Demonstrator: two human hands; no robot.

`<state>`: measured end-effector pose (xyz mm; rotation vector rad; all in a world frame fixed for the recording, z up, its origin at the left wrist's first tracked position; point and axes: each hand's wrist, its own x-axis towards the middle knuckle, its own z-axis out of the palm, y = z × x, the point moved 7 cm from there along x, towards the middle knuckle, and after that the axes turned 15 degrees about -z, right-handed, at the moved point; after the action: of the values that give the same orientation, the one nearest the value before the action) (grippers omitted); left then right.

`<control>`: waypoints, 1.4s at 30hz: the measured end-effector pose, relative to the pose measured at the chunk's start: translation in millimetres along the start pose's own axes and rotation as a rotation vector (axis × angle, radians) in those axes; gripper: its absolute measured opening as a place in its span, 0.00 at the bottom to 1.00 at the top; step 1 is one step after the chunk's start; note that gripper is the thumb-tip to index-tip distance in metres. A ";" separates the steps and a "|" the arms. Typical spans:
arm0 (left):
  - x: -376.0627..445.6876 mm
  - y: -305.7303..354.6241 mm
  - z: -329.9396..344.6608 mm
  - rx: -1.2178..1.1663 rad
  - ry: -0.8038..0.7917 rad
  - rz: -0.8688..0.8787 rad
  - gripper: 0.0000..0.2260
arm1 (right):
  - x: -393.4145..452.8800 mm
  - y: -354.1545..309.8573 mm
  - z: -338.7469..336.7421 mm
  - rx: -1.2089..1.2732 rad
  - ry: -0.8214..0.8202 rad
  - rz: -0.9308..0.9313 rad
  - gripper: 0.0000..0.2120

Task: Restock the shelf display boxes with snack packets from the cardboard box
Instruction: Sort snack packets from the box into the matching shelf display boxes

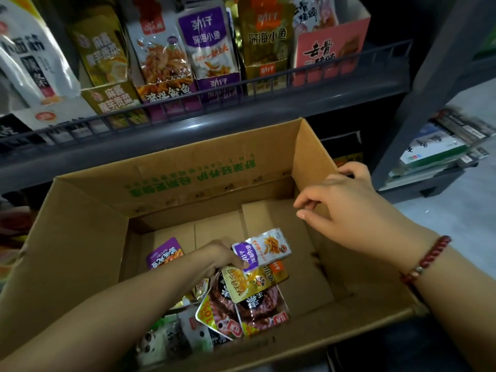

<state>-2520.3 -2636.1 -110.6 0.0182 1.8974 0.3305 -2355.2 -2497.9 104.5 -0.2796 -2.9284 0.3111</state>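
An open cardboard box [80, 237] stands below the shelf. Inside it my left hand [217, 256] grips a purple-and-white snack packet [264, 248], lifted slightly above a pile of several loose packets [249, 304] in the box's near half. My right hand [346, 197] holds the box's right wall, fingers curled over its rim. On the shelf above stand display boxes: a purple one [217, 84] with matching purple packets, a gold one [264, 68], an orange-red one [163, 95] and a pink one [327, 52].
A dark wire rail [241, 84] runs along the shelf's front edge. Large white bags [29, 55] hang at the far left. A second grey rack with flat boxed goods [434, 146] stands at the right. The far half of the box floor [281, 237] is bare cardboard.
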 end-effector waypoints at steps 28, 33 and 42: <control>-195.9 -3.1 -74.2 -0.939 0.064 0.578 0.12 | 29.2 -45.4 -1.5 0.729 -0.101 0.145 0.31; -203.5 -11.8 -58.6 -1.093 -0.028 0.573 0.13 | 41.2 -63.7 4.0 0.972 0.079 0.224 0.15; -207.1 -9.3 -53.8 -1.133 -0.218 0.599 0.20 | 49.5 -67.0 12.1 1.089 0.354 0.303 0.07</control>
<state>-2496.8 -2692.7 94.6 -0.1333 1.2311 1.6852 -2416.5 -2554.4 115.9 -0.5087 -1.9789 1.5872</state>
